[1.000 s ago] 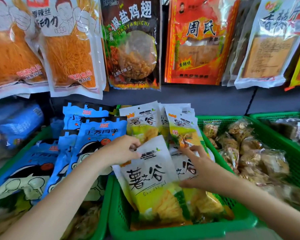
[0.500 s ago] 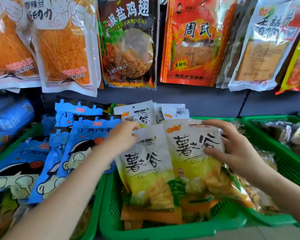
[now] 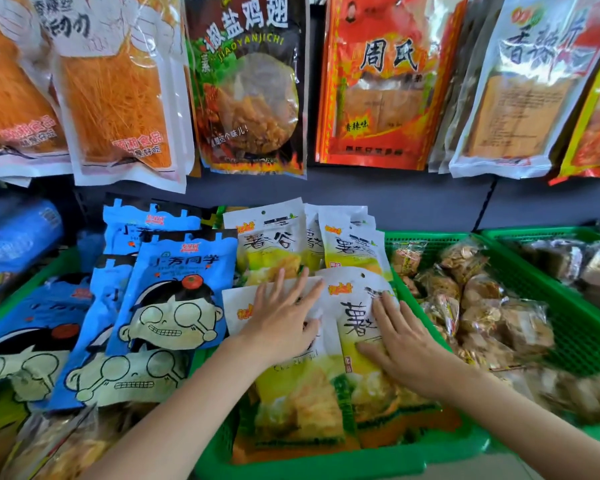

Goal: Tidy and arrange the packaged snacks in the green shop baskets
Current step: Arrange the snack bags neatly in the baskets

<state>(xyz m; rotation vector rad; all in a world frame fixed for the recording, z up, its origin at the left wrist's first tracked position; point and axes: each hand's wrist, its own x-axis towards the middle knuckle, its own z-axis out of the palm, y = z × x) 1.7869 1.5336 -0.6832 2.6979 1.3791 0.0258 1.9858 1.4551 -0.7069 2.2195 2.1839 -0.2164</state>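
Observation:
Two white-and-yellow snack packets lie side by side at the front of the middle green basket (image 3: 326, 465). My left hand (image 3: 281, 320) rests flat, fingers spread, on the left packet (image 3: 291, 403). My right hand (image 3: 399, 344) presses flat on the right packet (image 3: 354, 299). Behind them, more packets of the same kind (image 3: 267, 240) stand upright in a row at the back of the basket. Neither hand grips anything.
Blue cartoon-face packets (image 3: 174, 292) fill the basket on the left. Clear-wrapped brown snacks (image 3: 478, 306) lie in the right part of the middle basket, and another green basket (image 3: 534, 233) stands far right. Large hanging bags (image 3: 250, 81) cover the wall above.
Both hands let go of the two front packets they were holding up and now press them down flat in the basket. The camera view shifted a little lower.

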